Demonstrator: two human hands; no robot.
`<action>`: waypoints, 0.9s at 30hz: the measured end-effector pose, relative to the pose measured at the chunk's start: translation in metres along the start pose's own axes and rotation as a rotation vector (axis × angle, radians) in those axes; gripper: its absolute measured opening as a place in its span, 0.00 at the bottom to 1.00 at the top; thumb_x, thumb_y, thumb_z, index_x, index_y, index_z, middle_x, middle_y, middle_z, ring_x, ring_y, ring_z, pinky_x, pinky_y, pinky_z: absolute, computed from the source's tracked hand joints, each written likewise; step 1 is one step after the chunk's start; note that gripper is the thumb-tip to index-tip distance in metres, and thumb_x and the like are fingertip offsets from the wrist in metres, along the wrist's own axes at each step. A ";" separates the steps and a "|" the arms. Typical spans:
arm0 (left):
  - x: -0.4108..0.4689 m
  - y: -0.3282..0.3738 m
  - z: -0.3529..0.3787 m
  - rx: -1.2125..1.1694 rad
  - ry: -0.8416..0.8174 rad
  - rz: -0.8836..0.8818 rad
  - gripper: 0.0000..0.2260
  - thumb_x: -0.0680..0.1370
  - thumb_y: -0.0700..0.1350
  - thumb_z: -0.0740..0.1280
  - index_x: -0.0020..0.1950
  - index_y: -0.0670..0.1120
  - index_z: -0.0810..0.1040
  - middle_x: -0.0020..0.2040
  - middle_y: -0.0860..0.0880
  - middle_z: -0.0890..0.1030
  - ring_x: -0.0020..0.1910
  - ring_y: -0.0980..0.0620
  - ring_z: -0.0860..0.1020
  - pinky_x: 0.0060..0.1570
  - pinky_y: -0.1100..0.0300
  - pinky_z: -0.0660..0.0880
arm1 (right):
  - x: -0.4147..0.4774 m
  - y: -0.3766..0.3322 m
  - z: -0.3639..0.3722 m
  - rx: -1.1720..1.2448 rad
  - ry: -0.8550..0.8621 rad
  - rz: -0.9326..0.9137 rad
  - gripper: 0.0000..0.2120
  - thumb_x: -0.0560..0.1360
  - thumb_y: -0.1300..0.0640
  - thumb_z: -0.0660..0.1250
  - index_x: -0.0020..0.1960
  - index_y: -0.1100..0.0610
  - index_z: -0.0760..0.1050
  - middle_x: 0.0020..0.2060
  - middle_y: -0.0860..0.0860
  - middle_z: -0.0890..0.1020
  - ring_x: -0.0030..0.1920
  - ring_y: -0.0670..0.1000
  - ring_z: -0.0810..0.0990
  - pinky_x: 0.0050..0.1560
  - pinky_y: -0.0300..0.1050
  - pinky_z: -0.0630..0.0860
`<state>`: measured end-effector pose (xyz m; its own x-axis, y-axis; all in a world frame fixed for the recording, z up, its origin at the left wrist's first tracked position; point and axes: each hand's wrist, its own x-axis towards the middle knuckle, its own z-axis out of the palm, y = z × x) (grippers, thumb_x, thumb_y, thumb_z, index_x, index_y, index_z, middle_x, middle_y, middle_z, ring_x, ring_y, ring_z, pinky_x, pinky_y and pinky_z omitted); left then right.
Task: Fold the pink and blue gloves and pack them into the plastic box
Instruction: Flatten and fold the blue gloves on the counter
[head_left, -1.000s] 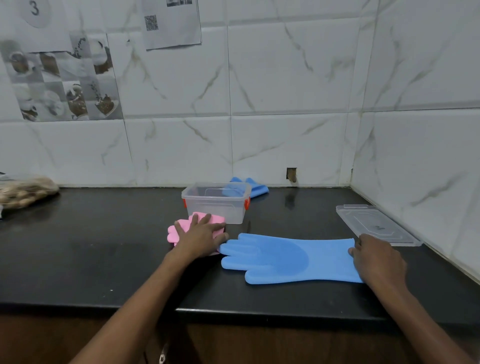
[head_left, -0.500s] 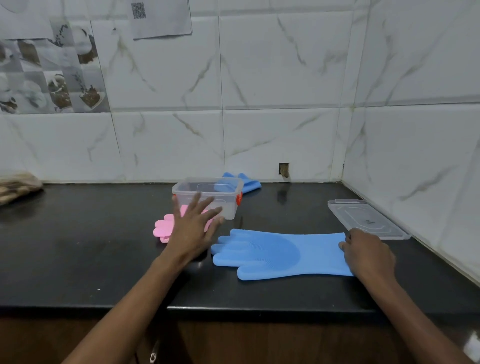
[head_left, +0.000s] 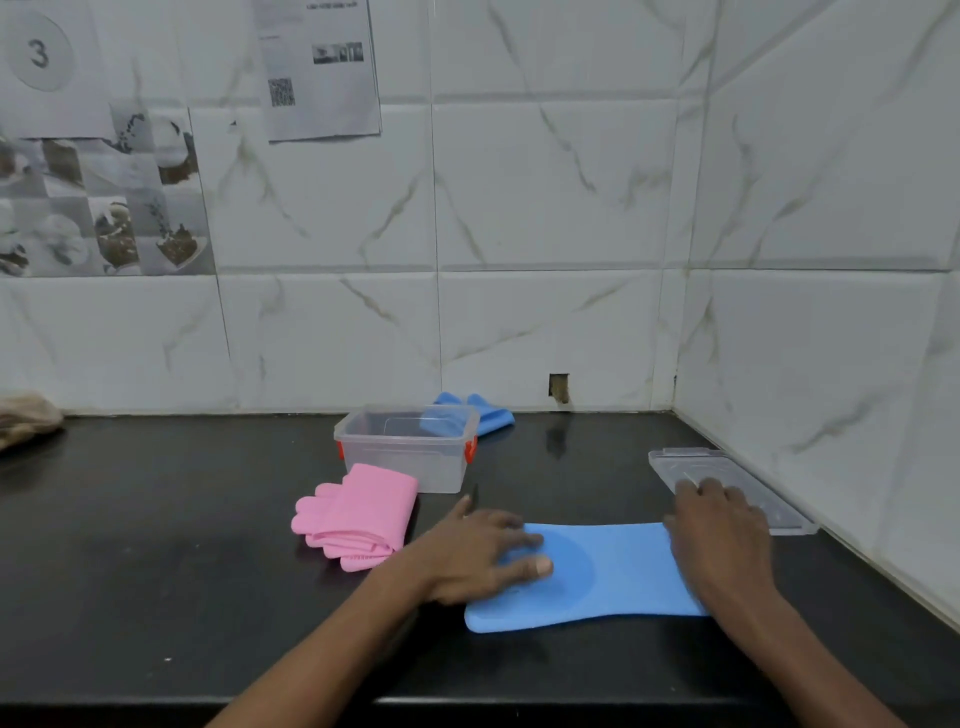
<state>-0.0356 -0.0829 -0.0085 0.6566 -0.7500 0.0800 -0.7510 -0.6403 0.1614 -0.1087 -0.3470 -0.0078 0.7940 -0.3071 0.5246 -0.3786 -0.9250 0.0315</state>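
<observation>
Left hand (head_left: 478, 556) has moved off the pink glove (head_left: 358, 514) and now lies on the finger end of the blue glove (head_left: 608, 566), with its fingers fairly straight and pressing down. Right hand (head_left: 722, 535), earlier curled at the cuff, now rests flat across the cuff end. Its fingers are spread and, in the picture, its fingertips overlap the near corner of the clear lid (head_left: 727, 483). The hands are apart, one at each end of the blue glove, which lies flat between them at lower centre of the frame. Its fingers are hidden under the left hand. The pink glove lies folded just left of the left hand and touches the front wall of the plastic box (head_left: 410, 452). A second blue glove (head_left: 493, 415) lies behind the box against the back wall. The lid lies along the right wall. The front edge of the black surface (head_left: 156, 519) runs across the bottom of the frame, just below the blue glove. Bare surface lies left of the pink glove, and also between the box and the lid.
</observation>
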 end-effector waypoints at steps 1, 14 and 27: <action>0.005 -0.002 -0.009 -0.061 0.119 0.020 0.28 0.78 0.70 0.49 0.67 0.57 0.74 0.66 0.52 0.76 0.62 0.57 0.71 0.71 0.50 0.59 | 0.012 -0.007 -0.006 0.156 0.002 -0.029 0.04 0.77 0.53 0.65 0.47 0.54 0.74 0.45 0.50 0.79 0.47 0.52 0.78 0.42 0.46 0.71; 0.018 -0.016 0.009 -0.129 0.178 0.202 0.23 0.75 0.64 0.65 0.67 0.57 0.75 0.49 0.56 0.70 0.50 0.59 0.70 0.55 0.59 0.69 | 0.186 -0.157 0.068 0.394 -0.332 -0.468 0.11 0.76 0.66 0.61 0.57 0.60 0.75 0.61 0.59 0.75 0.58 0.58 0.76 0.58 0.49 0.72; 0.027 -0.021 0.015 -0.069 0.213 0.220 0.22 0.74 0.66 0.65 0.66 0.60 0.73 0.50 0.55 0.70 0.50 0.56 0.70 0.56 0.53 0.70 | 0.242 -0.222 0.133 0.102 -0.316 -0.749 0.26 0.80 0.51 0.58 0.77 0.51 0.58 0.76 0.48 0.61 0.74 0.53 0.61 0.73 0.51 0.57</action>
<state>-0.0031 -0.0918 -0.0250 0.4842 -0.8128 0.3240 -0.8749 -0.4481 0.1834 0.2309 -0.2453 -0.0009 0.9214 0.3662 0.1303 0.3386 -0.9208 0.1934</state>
